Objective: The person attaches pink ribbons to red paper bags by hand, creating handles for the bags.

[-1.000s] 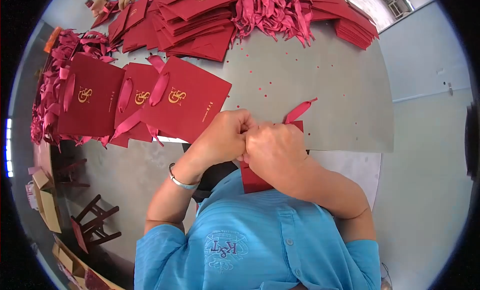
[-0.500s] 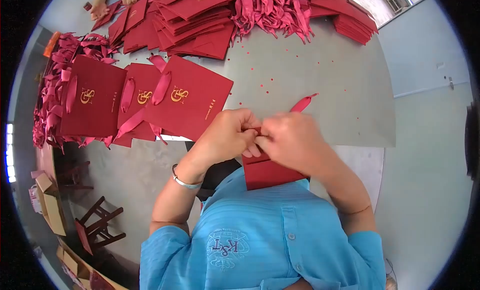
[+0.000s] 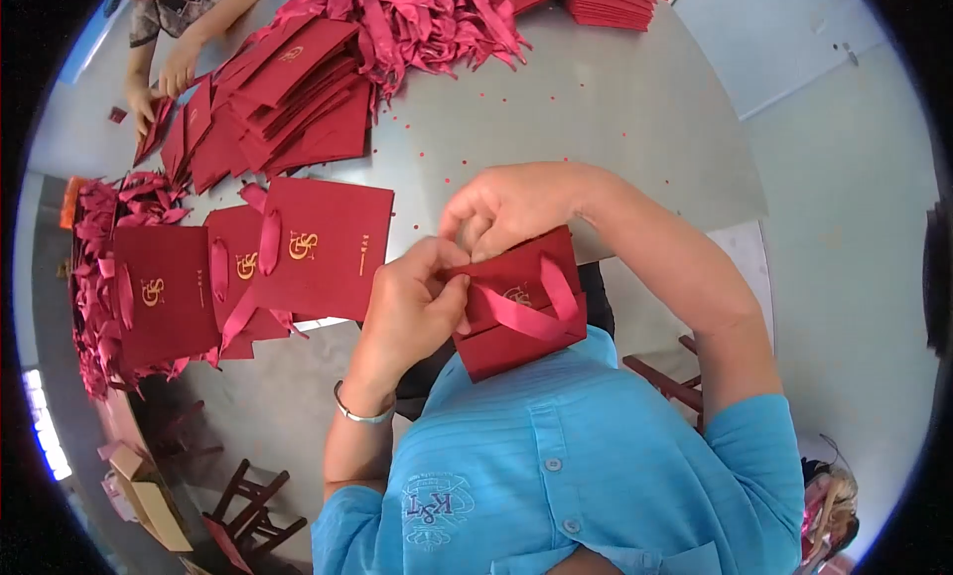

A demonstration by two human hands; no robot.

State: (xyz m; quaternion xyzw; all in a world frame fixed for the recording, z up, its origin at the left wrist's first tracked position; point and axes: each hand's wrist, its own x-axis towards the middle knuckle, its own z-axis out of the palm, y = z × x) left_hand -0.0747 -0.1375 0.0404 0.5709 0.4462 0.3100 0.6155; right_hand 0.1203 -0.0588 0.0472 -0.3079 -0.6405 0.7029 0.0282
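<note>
A small dark-red paper gift bag (image 3: 516, 352) leans against my blue shirt, tilted, with a pink ribbon handle (image 3: 531, 322) looped across its gold-printed face. My left hand (image 3: 422, 297), with a bracelet at the wrist, is closed on the bag's upper left corner, thumb on the near face. Curled at that same corner is my right hand (image 3: 506, 213), its fingertips close to the left ones. Whatever lies in its pinch is hidden. To the left, a larger-looking red bag (image 3: 333, 247) with a pink handle overlaps other similar bags on the table.
Flat red bags (image 3: 298, 93) are heaped across the grey table (image 3: 596, 108), beside a pile of pink ribbons (image 3: 427, 29). More ribbons (image 3: 94, 277) hang along the left edge. Another person's hands (image 3: 174, 73) touch a bag at far left. A wooden stool (image 3: 253, 515) stands below.
My view has shifted, so the table items sit lower and further left. My right hand has moved to the bag's left corner, uncovering the ribbon handle and print. My left hand stays on the bag.
</note>
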